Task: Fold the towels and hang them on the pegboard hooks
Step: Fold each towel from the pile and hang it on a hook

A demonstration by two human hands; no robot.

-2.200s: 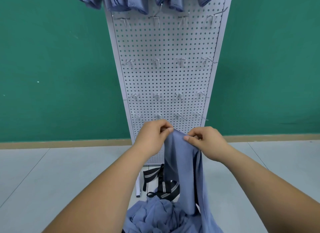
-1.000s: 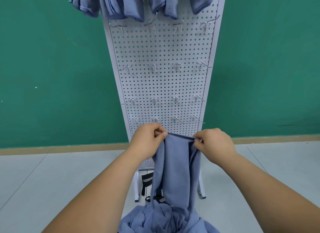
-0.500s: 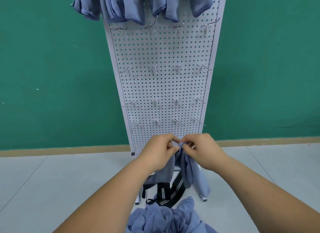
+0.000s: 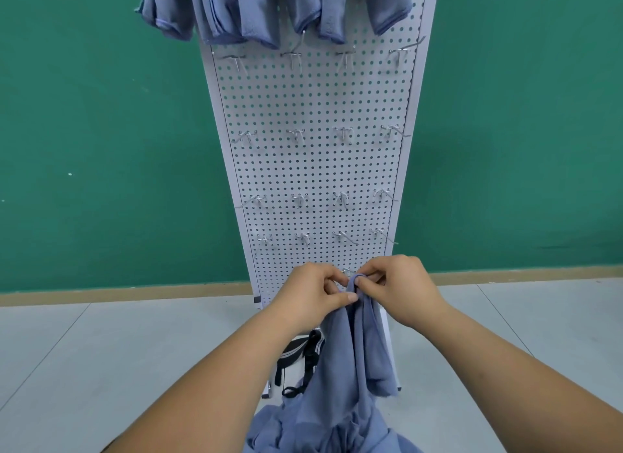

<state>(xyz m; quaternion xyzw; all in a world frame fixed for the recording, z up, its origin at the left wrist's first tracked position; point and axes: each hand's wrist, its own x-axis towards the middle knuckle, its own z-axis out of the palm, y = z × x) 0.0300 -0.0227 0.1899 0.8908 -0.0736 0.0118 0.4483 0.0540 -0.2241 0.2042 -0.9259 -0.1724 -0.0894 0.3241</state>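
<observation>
The bare left forearm (image 4: 219,378) and bare right forearm (image 4: 505,375) rise from the lower corners and meet at lower centre. The left hand (image 4: 308,299) and right hand (image 4: 403,289) almost touch, fingertips pinching a bunched blue-grey cloth towel (image 4: 354,344).

Blue-grey towel (image 4: 354,344) and hung towels (image 4: 269,11) alike; white pegboard (image 4: 317,169) dotted with dark holes, silver hooks (image 4: 296,135); green wall (image 4: 101,132); pale grey floor (image 4: 101,351); black strap (image 4: 303,351), white-striped.
</observation>
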